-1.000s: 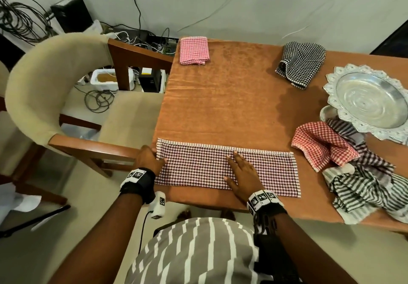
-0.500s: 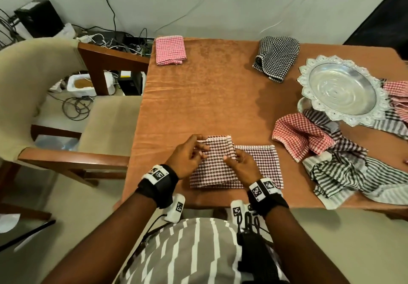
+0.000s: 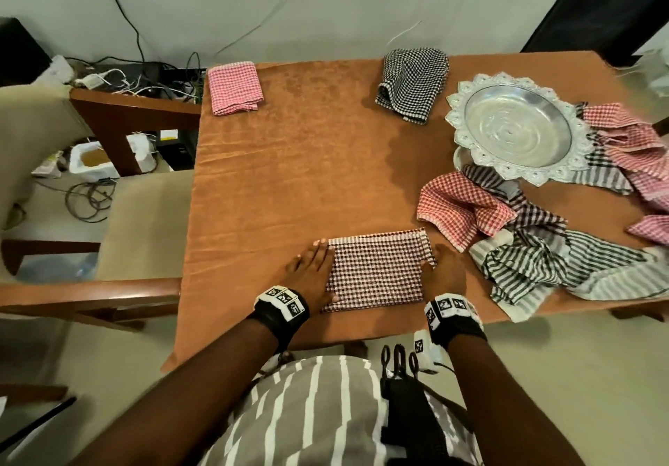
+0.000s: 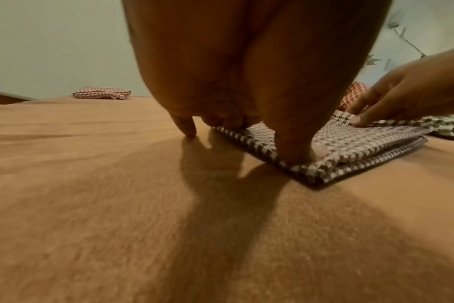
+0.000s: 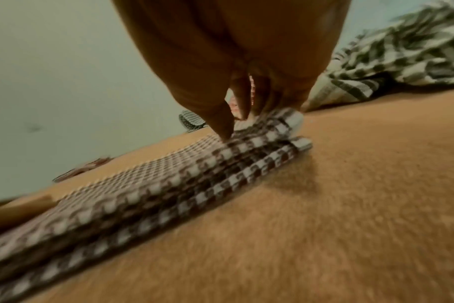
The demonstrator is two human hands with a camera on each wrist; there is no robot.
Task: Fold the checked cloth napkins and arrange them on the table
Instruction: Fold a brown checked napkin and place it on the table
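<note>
A maroon checked napkin point(image 3: 376, 272) lies folded into a rectangle near the front edge of the orange table point(image 3: 289, 176). My left hand point(image 3: 313, 266) rests flat along its left edge, fingers straight, thumb pressing the near corner point(image 4: 293, 151). At the right edge my right hand point(image 3: 440, 266) pinches the top layers between thumb and fingers point(image 5: 236, 114), and they are slightly lifted there. A folded pink checked napkin point(image 3: 235, 87) sits at the far left corner. A black checked napkin point(image 3: 412, 85) lies loosely folded at the back.
A silver tray point(image 3: 517, 128) stands at the right, over a pile of crumpled cloths: red checked point(image 3: 459, 208), striped point(image 3: 564, 266) and pink point(image 3: 637, 154). A cushioned chair point(image 3: 137, 223) stands against the table's left side. Cables lie on the floor behind.
The napkin was a long strip. My left hand carried its left end over to the right, so it now lies folded in half, with one hand on each side edge.
</note>
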